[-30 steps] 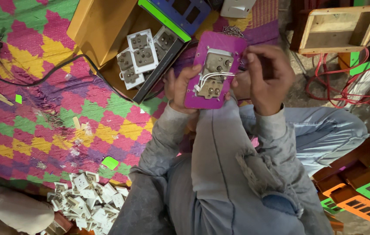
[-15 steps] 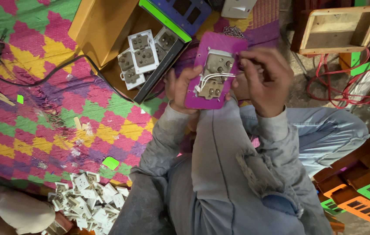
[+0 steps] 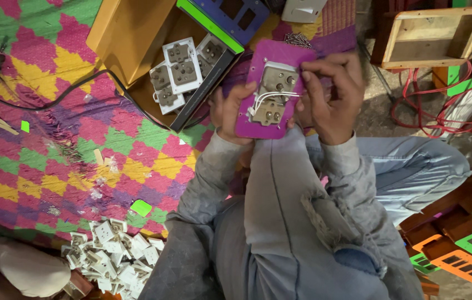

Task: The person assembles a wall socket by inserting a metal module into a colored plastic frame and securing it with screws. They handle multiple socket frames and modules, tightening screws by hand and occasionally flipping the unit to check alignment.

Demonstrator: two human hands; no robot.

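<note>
You sit on a bright patchwork mat of pink, green and yellow diamonds (image 3: 41, 161), holding a purple rectangular plastic switchboard plate (image 3: 269, 91) back-side up over your raised knee, near the top centre of the view. Your left hand (image 3: 230, 111) grips the plate's left edge, fingers curled behind it and thumb on its face. Your right hand (image 3: 333, 97) is closed in a pinch at the plate's upper right, fingertips (image 3: 308, 75) on a thin white wire (image 3: 275, 97) that loops between the two grey socket modules (image 3: 273, 91) set in the plate. As far as can be judged, both modules are already seated and white wire runs between them, so the wiring is partly done; whether the ends are fastened cannot be told. More white-framed sockets (image 3: 177, 69) lie in an open yellow-brown wooden box (image 3: 119, 39) just left of the plate, and a heap of small white plastic switch parts (image 3: 111, 261) sits at the lower left. Compared with half a second ago, both hands and the plate are in nearly the same place; another person's pale sleeve (image 3: 19, 266) at the bottom left lies slightly lower.
</note>
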